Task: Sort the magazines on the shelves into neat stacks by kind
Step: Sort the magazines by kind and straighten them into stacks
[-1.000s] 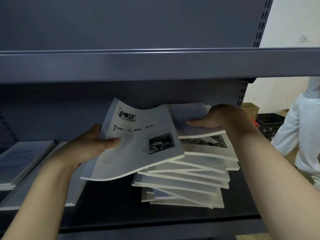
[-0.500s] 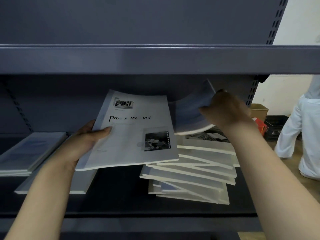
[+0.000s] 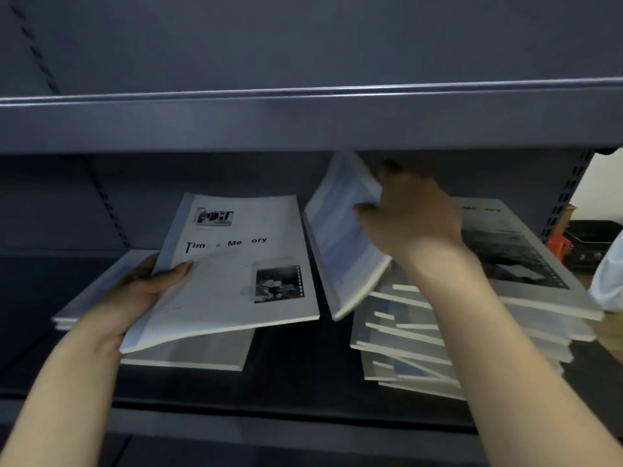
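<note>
Shelf: untidy magazine pile

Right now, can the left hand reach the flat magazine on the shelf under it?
Probably not yet: the left hand grips the "Time & Memory" magazine, which hangs over the flat magazine and covers most of it.

Past the shelf's right edge we see a black crate and a red object. A white sleeve shows beside them.
</note>
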{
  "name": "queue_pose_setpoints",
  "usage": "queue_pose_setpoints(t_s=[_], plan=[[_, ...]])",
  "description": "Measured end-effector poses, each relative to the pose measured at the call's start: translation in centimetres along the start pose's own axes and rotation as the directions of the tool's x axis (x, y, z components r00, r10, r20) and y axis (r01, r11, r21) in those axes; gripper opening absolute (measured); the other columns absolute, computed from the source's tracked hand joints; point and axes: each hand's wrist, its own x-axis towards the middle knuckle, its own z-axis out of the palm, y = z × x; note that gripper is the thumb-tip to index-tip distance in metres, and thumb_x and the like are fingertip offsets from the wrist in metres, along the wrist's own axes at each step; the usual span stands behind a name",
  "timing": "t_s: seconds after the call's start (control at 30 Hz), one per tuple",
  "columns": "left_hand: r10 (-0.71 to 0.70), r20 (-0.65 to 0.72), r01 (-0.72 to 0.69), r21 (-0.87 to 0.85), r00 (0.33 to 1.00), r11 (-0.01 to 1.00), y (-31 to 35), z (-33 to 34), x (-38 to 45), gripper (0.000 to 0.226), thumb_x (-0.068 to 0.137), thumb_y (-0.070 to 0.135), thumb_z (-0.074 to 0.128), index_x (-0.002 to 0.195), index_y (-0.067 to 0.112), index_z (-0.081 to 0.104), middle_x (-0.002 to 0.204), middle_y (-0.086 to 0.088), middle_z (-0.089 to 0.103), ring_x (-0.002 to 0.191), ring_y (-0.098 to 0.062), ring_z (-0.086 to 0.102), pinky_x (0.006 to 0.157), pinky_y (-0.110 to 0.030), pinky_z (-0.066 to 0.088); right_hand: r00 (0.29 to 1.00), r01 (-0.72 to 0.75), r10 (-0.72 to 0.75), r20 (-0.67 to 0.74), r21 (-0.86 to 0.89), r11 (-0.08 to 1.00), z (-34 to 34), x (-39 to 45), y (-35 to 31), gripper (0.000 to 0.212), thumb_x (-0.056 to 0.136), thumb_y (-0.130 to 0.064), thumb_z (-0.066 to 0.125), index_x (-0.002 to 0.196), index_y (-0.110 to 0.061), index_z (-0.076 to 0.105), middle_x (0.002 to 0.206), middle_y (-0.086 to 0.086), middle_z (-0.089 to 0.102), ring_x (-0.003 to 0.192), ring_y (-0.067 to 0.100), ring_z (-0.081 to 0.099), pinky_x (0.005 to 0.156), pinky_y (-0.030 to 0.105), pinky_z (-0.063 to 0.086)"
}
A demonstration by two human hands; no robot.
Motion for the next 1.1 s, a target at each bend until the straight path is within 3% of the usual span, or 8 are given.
queue_pose_setpoints(t_s=[0.13, 0.2, 0.4, 0.57, 0.7, 0.87, 1.0, 1.1], plan=[[-0.010, 0.019, 0.009, 0.070, 1.000, 0.997, -1.4, -3.6, 0.4, 0.021, 0.089, 0.013, 0.055, 0.108, 0.021, 0.063, 0.105, -0.005, 0.071, 0.097, -0.023, 0.065, 0.081, -0.031, 0.050, 0.997, -0.028, 0.026, 0.075, 0.016, 0.999, 4.1, -1.1, -2.0, 0.029, 0.094, -0.029, 0.051, 0.117, -0.013, 0.046, 0.094, 0.007, 0.056, 0.093, 0.031, 0.058, 0.063, 0.028, 0.036], [-0.011, 0.046, 0.007, 0.090, 0.999, 0.996, -2.1, -5.1, 0.8, 0.022, 0.089, 0.010, 0.056, 0.106, 0.021, 0.064, 0.101, -0.001, 0.073, 0.090, -0.017, 0.069, 0.070, -0.023, 0.055, 0.993, -0.059, 0.056, 0.105, 0.024, 0.998, 5.9, -1.7, -3.0, 0.026, 0.094, -0.029, 0.051, 0.113, -0.012, 0.046, 0.085, 0.003, 0.050, 0.082, 0.028, 0.055, 0.057, 0.026, 0.034], [-0.021, 0.092, 0.009, 0.126, 0.996, 0.992, -5.0, -8.1, 3.1, 0.029, 0.086, 0.016, 0.061, 0.113, 0.026, 0.062, 0.101, 0.009, 0.073, 0.092, -0.009, 0.068, 0.076, -0.028, 0.050, 0.991, -0.116, 0.120, 0.061, -0.066, 0.991, 10.2, -3.6, -5.6, 0.027, 0.095, -0.031, 0.049, 0.116, -0.016, 0.043, 0.104, 0.008, 0.060, 0.098, 0.033, 0.059, 0.063, 0.030, 0.035], [-0.038, 0.172, 0.015, 0.132, 0.984, 0.991, -6.3, -9.8, 4.8, 0.044, 0.072, 0.032, 0.076, 0.113, 0.028, 0.063, 0.104, 0.009, 0.072, 0.098, -0.010, 0.067, 0.089, -0.035, 0.050, 0.986, -0.163, 0.157, -0.046, -0.161, 0.973, 12.3, -4.8, -7.3, 0.028, 0.097, -0.034, 0.046, 0.120, -0.020, 0.040, 0.081, 0.001, 0.049, 0.069, 0.022, 0.047, 0.046, 0.023, 0.024], [-0.060, 0.258, 0.017, 0.165, 0.964, 0.986, -7.0, -10.1, 6.7, 0.062, 0.061, 0.048, 0.074, 0.118, 0.029, 0.061, 0.109, 0.009, 0.070, 0.108, -0.014, 0.063, 0.098, -0.038, 0.045, 0.979, -0.201, 0.192, -0.072, -0.153, 0.968, 12.9, -5.0, -8.1, 0.026, 0.097, -0.032, 0.046, 0.119, -0.020, 0.041, 0.085, 0.003, 0.054, 0.071, 0.023, 0.046, 0.049, 0.024, 0.026], [-0.091, 0.211, 0.029, 0.279, 0.973, 0.960, -8.6, -8.4, 8.8, 0.042, 0.085, 0.029, 0.066, 0.124, 0.019, 0.053, 0.109, 0.006, 0.065, 0.104, -0.017, 0.060, 0.079, -0.024, 0.045, 0.972, -0.230, 0.216, -0.091, -0.201, 0.952, 13.0, -5.1, -8.6, 0.025, 0.096, -0.034, 0.046, 0.116, -0.019, 0.042, 0.086, 0.003, 0.056, 0.076, 0.026, 0.052, 0.060, 0.030, 0.036], [-0.081, 0.082, 0.026, 0.528, 0.993, 0.849, -10.4, -8.0, 9.8, 0.029, 0.079, 0.027, 0.068, 0.104, 0.012, 0.062, 0.091, -0.010, 0.068, 0.087, -0.026, 0.064, 0.076, -0.036, 0.052, 0.973, -0.229, 0.211, -0.098, -0.233, 0.945, 13.3, -5.0, -8.7, 0.027, 0.096, -0.035, 0.047, 0.118, -0.020, 0.041, 0.092, 0.005, 0.062, 0.086, 0.029, 0.062, 0.060, 0.030, 0.038], [0.002, 0.085, -0.057, 0.655, 0.996, 0.753, -10.8, -7.9, 9.7, 0.033, 0.083, 0.032, 0.064, 0.106, 0.007, 0.062, 0.084, -0.009, 0.068, 0.072, -0.017, 0.063, 0.063, -0.031, 0.052, 0.972, -0.231, 0.215, -0.091, -0.252, 0.940, 13.6, -4.7, -9.2, 0.028, 0.095, -0.036, 0.047, 0.118, -0.020, 0.041, 0.092, 0.005, 0.062, 0.086, 0.028, 0.063, 0.061, 0.030, 0.040]])
